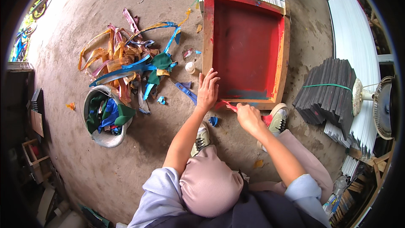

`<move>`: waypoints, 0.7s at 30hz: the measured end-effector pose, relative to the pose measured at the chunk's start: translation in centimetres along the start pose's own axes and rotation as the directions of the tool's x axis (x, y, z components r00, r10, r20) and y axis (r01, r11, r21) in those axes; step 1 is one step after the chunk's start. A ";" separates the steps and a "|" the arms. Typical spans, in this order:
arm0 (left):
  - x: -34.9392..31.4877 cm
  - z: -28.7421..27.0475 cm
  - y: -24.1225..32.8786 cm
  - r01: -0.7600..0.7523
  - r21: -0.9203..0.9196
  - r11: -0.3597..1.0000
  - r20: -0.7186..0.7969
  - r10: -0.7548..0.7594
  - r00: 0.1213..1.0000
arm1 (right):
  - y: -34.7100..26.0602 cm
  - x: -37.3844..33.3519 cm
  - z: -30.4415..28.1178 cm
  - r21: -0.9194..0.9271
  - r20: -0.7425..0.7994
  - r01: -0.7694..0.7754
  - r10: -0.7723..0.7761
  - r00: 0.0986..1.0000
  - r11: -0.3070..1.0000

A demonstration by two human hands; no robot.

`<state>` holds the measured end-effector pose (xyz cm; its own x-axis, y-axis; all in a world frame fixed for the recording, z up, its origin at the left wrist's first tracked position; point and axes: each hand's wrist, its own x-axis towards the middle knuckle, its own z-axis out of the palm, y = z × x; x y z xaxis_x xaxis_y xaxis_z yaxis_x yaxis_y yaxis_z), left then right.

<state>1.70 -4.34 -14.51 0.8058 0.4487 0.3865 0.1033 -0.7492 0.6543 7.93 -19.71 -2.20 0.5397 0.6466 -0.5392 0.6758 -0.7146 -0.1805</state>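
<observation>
While the left hand (207,90) lies with fingers spread flat on the near corner of the red frame (246,48), the right hand (249,117) pinches a red scraper (229,105) just beside them; the frame looks stiff, probably best gripped by its wooden rim.

Frame: square wooden printing frame (246,46) with a red-stained screen, lying flat on the concrete floor, its far edge over a stack of white sheets
Tool: small red-smeared tool (230,106), gripped at the frame's near edge, partly hidden
</observation>
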 end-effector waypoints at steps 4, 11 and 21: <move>0.2 -1.0 -0.1 -0.007 -0.065 0.998 0.064 0.011 0.998 | 1.7 2.3 -0.6 -0.066 -0.004 0.060 -0.061 0.998 0.996; 2.0 -10.7 0.7 -0.197 0.137 0.971 0.653 0.061 0.755 | 1.3 3.9 -1.0 -0.319 0.091 0.104 -0.079 0.993 0.942; -0.4 -7.4 1.8 0.240 0.162 0.957 0.232 -0.274 0.933 | -1.2 1.9 1.0 -0.322 -0.028 0.092 -0.106 0.994 0.942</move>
<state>-2.78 -2.27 -8.72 0.8591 0.5108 0.0309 0.3870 -0.6880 0.6139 7.66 -17.94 -3.83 0.4786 0.7261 -0.4936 0.8480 -0.5280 0.0454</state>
